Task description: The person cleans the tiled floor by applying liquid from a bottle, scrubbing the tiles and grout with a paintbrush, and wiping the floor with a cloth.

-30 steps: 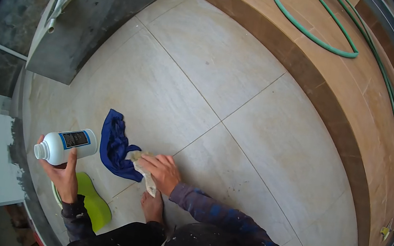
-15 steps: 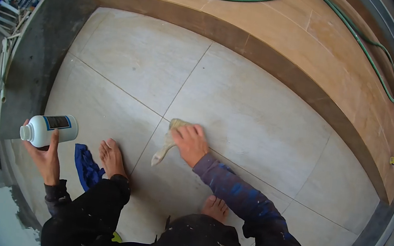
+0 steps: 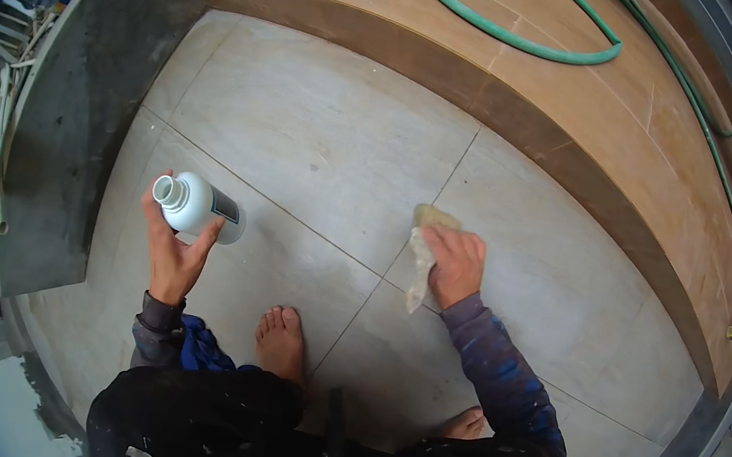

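My left hand (image 3: pixel 174 261) grips a white bottle (image 3: pixel 195 204) with a dark label, tilted with its uncapped mouth toward the upper left. To the right, my right hand (image 3: pixel 457 264) is closed on a pale, stained cloth (image 3: pixel 422 262), with one end of it hanging toward my feet. The cloth is at the floor tiles, close to a joint between them. A dark blue cloth (image 3: pixel 202 348) lies on the floor beside my left sleeve, partly hidden by my sleeve and leg.
Pale floor tiles (image 3: pixel 304 137) end at a brown tiled step (image 3: pixel 586 100) with a green hose (image 3: pixel 511 37) on it. A grey low wall (image 3: pixel 74 125) stands at the left, with white pipes behind. My bare feet (image 3: pixel 281 340) are on the tiles.
The view has shifted and my feet have moved. The bottle has turned its mouth more toward me. The pale cloth, in my right hand, has moved away from the blue cloth. The green container has left view.
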Demonstrator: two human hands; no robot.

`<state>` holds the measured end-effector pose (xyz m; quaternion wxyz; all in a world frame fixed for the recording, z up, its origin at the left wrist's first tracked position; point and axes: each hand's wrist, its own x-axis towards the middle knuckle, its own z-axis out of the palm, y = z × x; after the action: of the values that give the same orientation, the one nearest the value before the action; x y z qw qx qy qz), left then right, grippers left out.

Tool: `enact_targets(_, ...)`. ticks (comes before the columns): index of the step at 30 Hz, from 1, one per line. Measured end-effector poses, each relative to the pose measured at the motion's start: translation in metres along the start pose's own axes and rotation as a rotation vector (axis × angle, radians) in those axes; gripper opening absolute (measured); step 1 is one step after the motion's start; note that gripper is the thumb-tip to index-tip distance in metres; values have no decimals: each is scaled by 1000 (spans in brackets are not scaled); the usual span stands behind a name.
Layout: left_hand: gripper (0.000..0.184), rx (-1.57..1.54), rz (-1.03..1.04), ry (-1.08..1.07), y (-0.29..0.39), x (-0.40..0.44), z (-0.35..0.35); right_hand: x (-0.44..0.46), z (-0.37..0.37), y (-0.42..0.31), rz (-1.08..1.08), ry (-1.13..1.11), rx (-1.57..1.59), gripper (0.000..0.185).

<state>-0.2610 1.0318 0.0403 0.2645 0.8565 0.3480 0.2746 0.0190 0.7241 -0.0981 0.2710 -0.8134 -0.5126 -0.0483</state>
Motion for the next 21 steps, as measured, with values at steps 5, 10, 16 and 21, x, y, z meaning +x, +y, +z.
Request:
enact_targets(5, 85, 91, 117, -223, -4, 28, 9, 7, 1, -11, -195, -134, -100, 42)
enact_targets(10, 91, 226, 53, -392, -20, 21, 15, 8, -36, 58, 320, 83, -51, 37)
enact_targets(16, 91, 359, 67, -557, -29, 62, 46, 8, -16, 34, 420, -129, -260, 40)
enact_targets(21, 89, 455, 62, -590, -20, 74, 54, 20, -5, 22, 405, -71, -247, 39)
